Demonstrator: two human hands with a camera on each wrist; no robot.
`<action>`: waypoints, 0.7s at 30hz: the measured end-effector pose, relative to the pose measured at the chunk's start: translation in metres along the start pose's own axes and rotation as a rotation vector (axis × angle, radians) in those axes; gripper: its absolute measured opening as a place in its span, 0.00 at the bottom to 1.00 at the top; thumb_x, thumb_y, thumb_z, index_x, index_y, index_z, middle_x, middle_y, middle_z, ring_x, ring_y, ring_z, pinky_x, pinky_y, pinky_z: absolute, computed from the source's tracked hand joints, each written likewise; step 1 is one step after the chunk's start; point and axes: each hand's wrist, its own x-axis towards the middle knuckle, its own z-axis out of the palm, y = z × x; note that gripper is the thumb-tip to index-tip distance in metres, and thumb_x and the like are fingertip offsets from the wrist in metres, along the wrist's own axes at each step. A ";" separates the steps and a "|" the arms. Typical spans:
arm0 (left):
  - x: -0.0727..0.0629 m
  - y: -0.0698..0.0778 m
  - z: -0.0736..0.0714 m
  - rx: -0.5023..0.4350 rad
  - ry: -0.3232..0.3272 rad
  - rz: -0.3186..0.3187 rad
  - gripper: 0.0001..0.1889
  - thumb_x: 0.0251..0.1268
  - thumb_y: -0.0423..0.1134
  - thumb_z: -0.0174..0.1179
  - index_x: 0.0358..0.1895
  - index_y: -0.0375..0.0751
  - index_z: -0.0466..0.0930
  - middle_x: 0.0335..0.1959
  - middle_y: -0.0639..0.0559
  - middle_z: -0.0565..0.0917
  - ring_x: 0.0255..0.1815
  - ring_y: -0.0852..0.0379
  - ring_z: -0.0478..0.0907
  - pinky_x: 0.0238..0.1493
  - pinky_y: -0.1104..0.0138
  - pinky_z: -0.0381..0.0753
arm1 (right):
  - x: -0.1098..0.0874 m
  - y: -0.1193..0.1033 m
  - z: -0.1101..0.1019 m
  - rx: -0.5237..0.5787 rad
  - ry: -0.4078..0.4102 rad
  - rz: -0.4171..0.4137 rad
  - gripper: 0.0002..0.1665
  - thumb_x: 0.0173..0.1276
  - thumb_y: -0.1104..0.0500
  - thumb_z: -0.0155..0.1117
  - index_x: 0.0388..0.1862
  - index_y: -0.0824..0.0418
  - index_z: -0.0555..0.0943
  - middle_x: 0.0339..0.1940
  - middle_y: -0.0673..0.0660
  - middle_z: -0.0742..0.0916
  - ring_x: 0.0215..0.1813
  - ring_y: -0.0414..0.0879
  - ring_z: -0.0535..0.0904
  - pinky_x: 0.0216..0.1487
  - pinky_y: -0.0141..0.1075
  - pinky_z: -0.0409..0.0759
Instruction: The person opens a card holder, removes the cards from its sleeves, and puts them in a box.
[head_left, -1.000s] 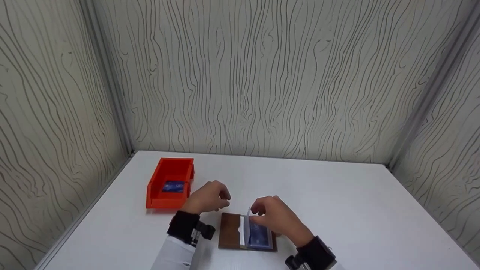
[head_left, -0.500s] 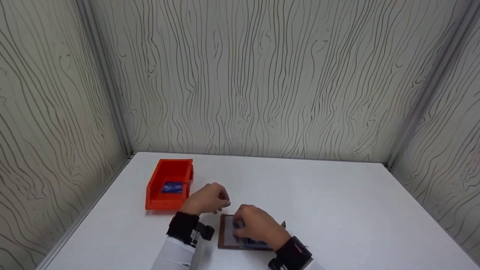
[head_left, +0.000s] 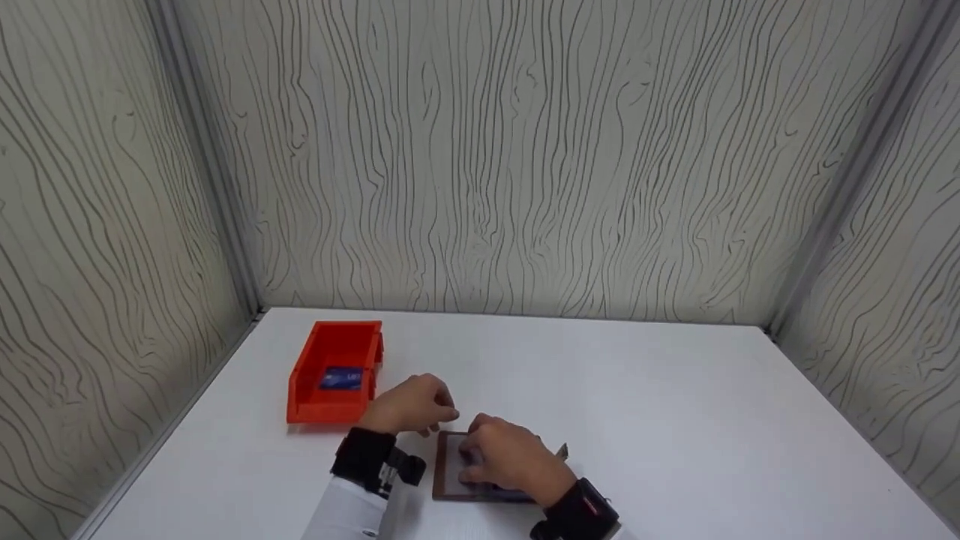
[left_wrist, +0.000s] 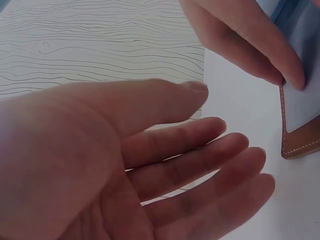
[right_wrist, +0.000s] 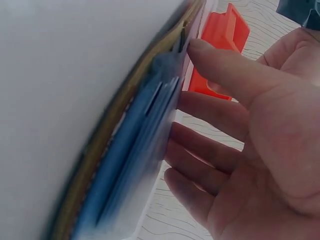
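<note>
A brown stitched card wallet [head_left: 440, 469] lies spread on the white table, partly hidden under my right hand [head_left: 514, 459]. The fingertips of that hand press on a clear plastic sleeve [left_wrist: 296, 112] lying over the wallet's left half. In the right wrist view its fingers are loosely extended, touching the sleeve page beside a stack of blue-tinted sleeves [right_wrist: 135, 150]. My left hand [head_left: 411, 405] hovers just beyond the wallet's upper left corner. Its fingers are relaxed and apart from the thumb, with nothing between them in the left wrist view.
To the left stands an orange-red bin [head_left: 330, 413] with a blue card [head_left: 341, 378] inside, close beside the left hand. A small flap [head_left: 562, 451] sticks up at the wallet's right side. Wood-grain patterned panels [head_left: 480, 150] surround the table.
The right hand was pinching a raised clear sleeve; it has moved left, turning it over onto the wallet's left half, and its fingers now press there. The left hand has stayed nearly still.
</note>
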 end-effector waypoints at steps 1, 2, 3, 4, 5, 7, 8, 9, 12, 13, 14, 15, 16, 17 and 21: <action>0.000 0.000 0.000 -0.002 -0.001 -0.006 0.12 0.75 0.41 0.68 0.50 0.35 0.89 0.43 0.39 0.91 0.37 0.48 0.88 0.44 0.53 0.93 | 0.000 -0.001 0.000 -0.005 0.000 0.002 0.15 0.62 0.50 0.85 0.45 0.53 0.94 0.48 0.49 0.89 0.46 0.39 0.85 0.46 0.34 0.86; 0.000 0.000 0.000 -0.003 -0.003 -0.012 0.12 0.75 0.41 0.68 0.50 0.36 0.89 0.43 0.39 0.91 0.38 0.48 0.88 0.45 0.53 0.93 | 0.000 -0.001 0.001 -0.008 0.000 0.003 0.15 0.62 0.50 0.85 0.45 0.52 0.94 0.47 0.49 0.89 0.45 0.38 0.84 0.46 0.34 0.86; -0.001 0.000 0.000 -0.004 -0.002 -0.018 0.12 0.75 0.42 0.68 0.50 0.36 0.89 0.43 0.39 0.91 0.38 0.48 0.88 0.45 0.53 0.93 | 0.000 -0.002 0.001 -0.014 0.001 0.004 0.14 0.62 0.50 0.85 0.44 0.52 0.94 0.47 0.48 0.89 0.45 0.38 0.84 0.46 0.34 0.86; 0.000 0.000 0.000 -0.003 -0.003 -0.024 0.12 0.75 0.42 0.68 0.51 0.36 0.89 0.43 0.40 0.91 0.38 0.48 0.88 0.45 0.53 0.93 | 0.000 -0.002 0.001 -0.018 0.002 0.005 0.14 0.62 0.50 0.85 0.43 0.52 0.94 0.46 0.48 0.89 0.44 0.37 0.83 0.45 0.33 0.85; 0.000 -0.001 0.000 -0.003 -0.005 -0.031 0.12 0.76 0.43 0.68 0.51 0.37 0.89 0.43 0.40 0.91 0.38 0.48 0.88 0.45 0.53 0.93 | 0.000 -0.003 0.002 -0.022 0.005 0.003 0.13 0.62 0.50 0.86 0.42 0.52 0.94 0.46 0.48 0.89 0.43 0.37 0.83 0.44 0.33 0.85; 0.000 -0.001 0.000 -0.002 -0.010 -0.044 0.13 0.76 0.43 0.68 0.51 0.37 0.88 0.43 0.41 0.91 0.39 0.49 0.88 0.46 0.53 0.93 | 0.000 -0.004 0.002 -0.032 0.009 -0.002 0.12 0.62 0.50 0.86 0.40 0.53 0.93 0.45 0.48 0.89 0.42 0.36 0.82 0.43 0.32 0.85; 0.000 -0.001 0.000 -0.002 -0.012 -0.049 0.13 0.76 0.44 0.68 0.51 0.37 0.88 0.43 0.41 0.91 0.39 0.49 0.88 0.47 0.53 0.93 | 0.001 -0.004 0.002 -0.039 0.011 -0.003 0.12 0.61 0.50 0.86 0.39 0.52 0.93 0.45 0.48 0.89 0.42 0.35 0.82 0.43 0.31 0.85; 0.000 -0.002 0.001 0.000 -0.014 -0.052 0.13 0.76 0.44 0.68 0.52 0.37 0.88 0.43 0.41 0.91 0.40 0.49 0.88 0.47 0.53 0.93 | 0.001 -0.005 0.002 -0.044 0.013 -0.005 0.12 0.61 0.51 0.86 0.39 0.52 0.93 0.45 0.48 0.89 0.42 0.35 0.82 0.43 0.31 0.85; 0.001 -0.002 0.001 0.005 -0.021 -0.052 0.14 0.76 0.44 0.67 0.52 0.37 0.88 0.43 0.42 0.91 0.41 0.49 0.88 0.48 0.53 0.94 | 0.001 -0.005 0.003 -0.057 0.017 -0.005 0.12 0.62 0.51 0.86 0.40 0.52 0.93 0.44 0.49 0.89 0.42 0.35 0.83 0.43 0.32 0.85; 0.000 -0.002 0.001 0.006 -0.022 -0.052 0.14 0.77 0.44 0.67 0.52 0.37 0.88 0.43 0.42 0.91 0.40 0.49 0.88 0.48 0.53 0.93 | 0.001 -0.005 0.003 -0.062 0.016 -0.007 0.12 0.62 0.50 0.86 0.40 0.52 0.93 0.44 0.49 0.89 0.41 0.35 0.82 0.42 0.32 0.85; 0.000 -0.002 0.001 0.007 -0.022 -0.051 0.14 0.76 0.44 0.67 0.52 0.37 0.88 0.43 0.42 0.91 0.40 0.49 0.88 0.48 0.52 0.93 | 0.000 -0.005 0.003 -0.069 0.016 -0.010 0.12 0.62 0.49 0.86 0.40 0.52 0.93 0.44 0.48 0.89 0.41 0.35 0.82 0.42 0.32 0.85; 0.000 -0.001 0.001 0.008 -0.022 -0.049 0.14 0.76 0.44 0.67 0.52 0.37 0.88 0.43 0.42 0.91 0.40 0.49 0.88 0.48 0.52 0.93 | 0.000 -0.004 0.003 -0.076 0.014 -0.015 0.13 0.63 0.49 0.85 0.40 0.52 0.92 0.44 0.48 0.89 0.40 0.35 0.82 0.41 0.32 0.84; -0.001 -0.001 0.001 0.007 -0.023 -0.049 0.14 0.76 0.44 0.68 0.52 0.37 0.88 0.43 0.42 0.91 0.40 0.49 0.88 0.48 0.52 0.93 | -0.001 -0.003 0.003 -0.084 0.011 -0.023 0.13 0.64 0.47 0.84 0.41 0.52 0.92 0.44 0.48 0.88 0.40 0.35 0.81 0.40 0.31 0.84; -0.001 0.000 0.001 0.007 -0.024 -0.048 0.14 0.76 0.44 0.68 0.51 0.37 0.88 0.43 0.41 0.91 0.40 0.49 0.88 0.48 0.52 0.93 | -0.001 -0.002 0.003 -0.089 0.008 -0.033 0.14 0.65 0.46 0.83 0.42 0.52 0.92 0.44 0.48 0.88 0.40 0.34 0.81 0.40 0.31 0.84; -0.002 0.003 0.000 0.008 -0.008 -0.037 0.14 0.76 0.45 0.68 0.51 0.37 0.88 0.43 0.41 0.91 0.39 0.49 0.88 0.47 0.52 0.93 | -0.004 0.006 -0.001 -0.086 0.003 -0.077 0.19 0.70 0.41 0.77 0.48 0.52 0.90 0.50 0.49 0.88 0.43 0.34 0.80 0.42 0.31 0.85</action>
